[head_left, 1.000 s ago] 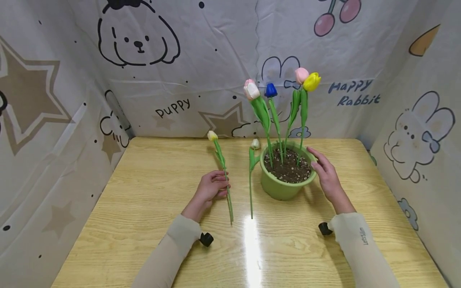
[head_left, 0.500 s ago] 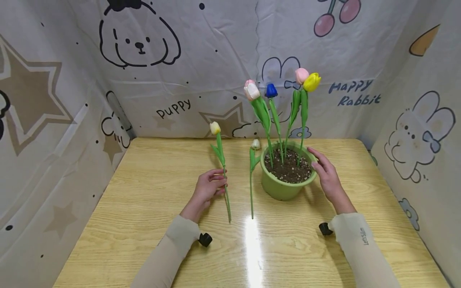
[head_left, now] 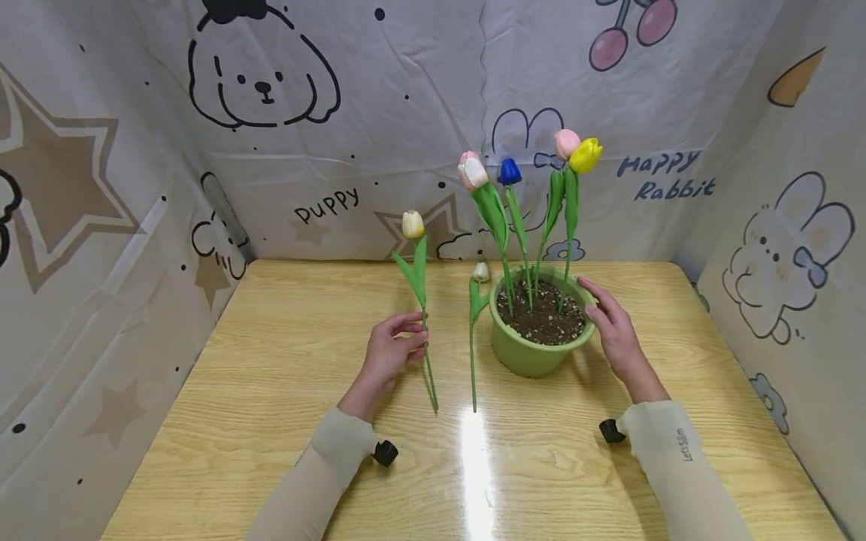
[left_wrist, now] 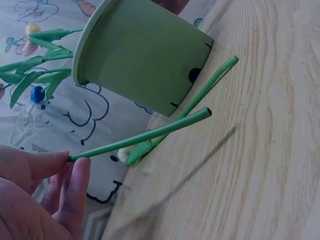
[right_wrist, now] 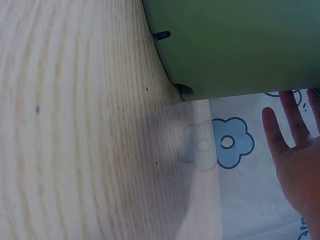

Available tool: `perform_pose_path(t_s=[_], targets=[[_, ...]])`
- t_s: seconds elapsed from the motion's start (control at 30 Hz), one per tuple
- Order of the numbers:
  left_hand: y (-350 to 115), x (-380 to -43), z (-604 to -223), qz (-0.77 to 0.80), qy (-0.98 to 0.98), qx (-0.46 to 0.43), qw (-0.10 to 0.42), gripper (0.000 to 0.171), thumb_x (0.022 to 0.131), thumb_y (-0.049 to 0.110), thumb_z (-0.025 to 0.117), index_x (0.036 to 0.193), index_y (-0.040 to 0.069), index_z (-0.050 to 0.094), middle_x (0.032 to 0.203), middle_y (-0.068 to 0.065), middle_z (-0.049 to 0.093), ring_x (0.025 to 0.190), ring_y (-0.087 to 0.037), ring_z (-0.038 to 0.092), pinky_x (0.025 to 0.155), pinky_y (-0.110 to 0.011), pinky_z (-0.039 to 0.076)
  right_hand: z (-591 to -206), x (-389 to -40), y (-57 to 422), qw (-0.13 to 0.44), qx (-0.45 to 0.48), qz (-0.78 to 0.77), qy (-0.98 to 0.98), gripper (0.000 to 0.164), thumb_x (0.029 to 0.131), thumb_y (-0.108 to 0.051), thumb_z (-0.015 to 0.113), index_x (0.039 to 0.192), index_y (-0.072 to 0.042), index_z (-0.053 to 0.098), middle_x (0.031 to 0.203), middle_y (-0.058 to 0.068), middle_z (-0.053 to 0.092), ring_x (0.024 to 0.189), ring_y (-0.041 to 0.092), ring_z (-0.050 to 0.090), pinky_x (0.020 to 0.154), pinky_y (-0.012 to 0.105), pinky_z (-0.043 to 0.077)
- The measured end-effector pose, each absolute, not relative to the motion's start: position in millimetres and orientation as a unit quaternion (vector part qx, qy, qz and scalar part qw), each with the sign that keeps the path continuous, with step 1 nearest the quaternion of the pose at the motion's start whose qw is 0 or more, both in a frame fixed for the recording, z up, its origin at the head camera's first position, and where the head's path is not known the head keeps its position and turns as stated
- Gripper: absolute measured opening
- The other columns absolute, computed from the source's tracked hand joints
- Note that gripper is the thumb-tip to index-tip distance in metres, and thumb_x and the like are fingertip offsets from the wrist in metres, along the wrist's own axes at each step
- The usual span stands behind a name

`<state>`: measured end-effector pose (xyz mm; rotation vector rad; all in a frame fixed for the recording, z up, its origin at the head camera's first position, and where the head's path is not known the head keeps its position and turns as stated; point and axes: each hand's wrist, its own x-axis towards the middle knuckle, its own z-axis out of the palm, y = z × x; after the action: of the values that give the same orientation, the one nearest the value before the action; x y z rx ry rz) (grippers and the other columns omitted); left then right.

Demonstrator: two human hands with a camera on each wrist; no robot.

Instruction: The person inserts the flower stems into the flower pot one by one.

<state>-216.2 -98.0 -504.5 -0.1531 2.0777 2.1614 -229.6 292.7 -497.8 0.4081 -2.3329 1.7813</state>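
My left hand [head_left: 395, 347] pinches the green stem of a cream-white artificial tulip [head_left: 413, 225] between thumb and fingers. The left wrist view shows the stem's cut end [left_wrist: 207, 113] raised above the table, its shadow below. To the right, a second white tulip [head_left: 473, 338] lies on the table beside a green flowerpot [head_left: 534, 361]. The pot holds dark soil with a pink-and-white tulip [head_left: 473, 170], a blue one, a pink one and a yellow tulip [head_left: 585, 155] standing in it. My right hand [head_left: 616, 334] rests at the pot's right rim, fingers fairly straight.
The wooden table [head_left: 284, 421] carries a bright light reflection toward the front. A patterned cloth [head_left: 379, 75] encloses it at the back and both sides, close behind the pot.
The tulip in my left hand has swung from leaning back to more upright, its bloom rising and shifting slightly right. The right hand and pot stay in place.
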Motion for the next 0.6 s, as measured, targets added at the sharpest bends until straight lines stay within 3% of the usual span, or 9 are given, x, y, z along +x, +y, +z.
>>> perform_pose_path(t_s=[0.17, 0.4, 0.6], targets=[[-96, -213, -498, 0.722, 0.689, -0.039, 0.055, 0.038, 0.093, -0.003, 0.073, 0.131, -0.001, 0.067, 0.103, -0.005, 0.066, 0.082, -0.013, 0.070, 0.074, -0.035, 0.066, -498, -230, 293, 0.092, 0.140, 0.601, -0.781, 0.047, 0.113, -0.017, 0.039, 0.157, 0.000, 0.038, 0.162, 0.028, 0.035, 0.130, -0.009, 0.046, 0.104, 0.004, 0.040], [-94, -209, -486, 0.731, 0.680, -0.014, 0.047, 0.033, 0.094, -0.002, 0.073, 0.126, 0.006, 0.072, 0.102, -0.004, 0.067, 0.086, -0.015, 0.072, 0.075, -0.033, 0.066, -497, -230, 292, 0.094, 0.141, 0.604, -0.779, 0.047, 0.113, -0.016, 0.040, 0.157, 0.000, 0.039, 0.162, 0.029, 0.035, 0.129, -0.007, 0.047, 0.104, 0.004, 0.040], [-90, -206, -474, 0.743, 0.669, 0.011, 0.033, 0.035, 0.093, -0.003, 0.073, 0.128, 0.002, 0.070, 0.101, -0.004, 0.067, 0.084, -0.013, 0.072, 0.073, -0.031, 0.066, -498, -229, 292, 0.097, 0.136, 0.603, -0.781, 0.047, 0.113, -0.016, 0.040, 0.157, 0.000, 0.038, 0.162, 0.028, 0.035, 0.128, -0.005, 0.049, 0.104, 0.005, 0.042]])
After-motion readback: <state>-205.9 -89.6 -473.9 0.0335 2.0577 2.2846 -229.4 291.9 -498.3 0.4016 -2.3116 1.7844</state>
